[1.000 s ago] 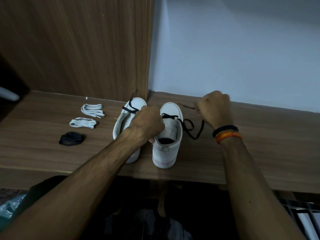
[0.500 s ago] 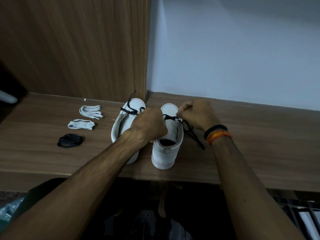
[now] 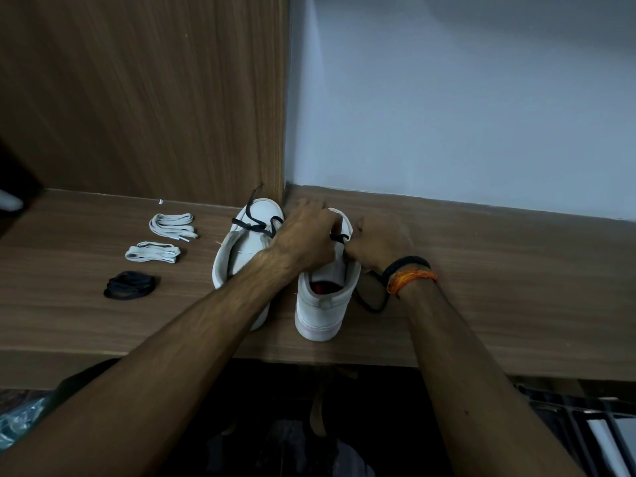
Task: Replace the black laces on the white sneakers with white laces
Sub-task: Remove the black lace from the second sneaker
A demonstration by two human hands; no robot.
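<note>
Black lace is coming out of the right sneaker, centre shelf. Left hand steadies it, grip unclear; right hand pinches lace. Next: pull free. White laces wait at nine o'clock.

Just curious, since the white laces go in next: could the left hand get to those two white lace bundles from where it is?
Probably yes. The white lace bundles lie in the open left of the sneakers, nothing covering them; the left hand must first leave the right sneaker.
</note>
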